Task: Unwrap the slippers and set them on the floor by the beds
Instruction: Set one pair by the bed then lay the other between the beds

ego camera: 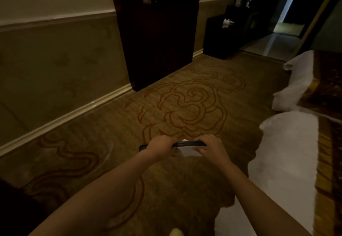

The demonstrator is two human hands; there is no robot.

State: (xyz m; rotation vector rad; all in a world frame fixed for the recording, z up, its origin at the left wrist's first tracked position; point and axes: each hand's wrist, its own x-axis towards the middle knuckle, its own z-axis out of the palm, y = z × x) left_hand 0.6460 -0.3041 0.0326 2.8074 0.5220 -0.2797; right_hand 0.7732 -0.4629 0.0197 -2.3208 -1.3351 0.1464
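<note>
Both hands hold a flat slipper bundle in front of me, above the carpet. It shows a dark sole edge on top and a white part below. My left hand grips its left end. My right hand grips its right end. Whether a wrapper is still on it I cannot tell in the dim light. A white-sheeted bed lies just right of my hands, and a second bed stands farther back on the right.
Patterned brown carpet runs ahead. A dark tall cabinet stands against the left wall. A low dark table with white items sits behind it. A doorway opens at the back right.
</note>
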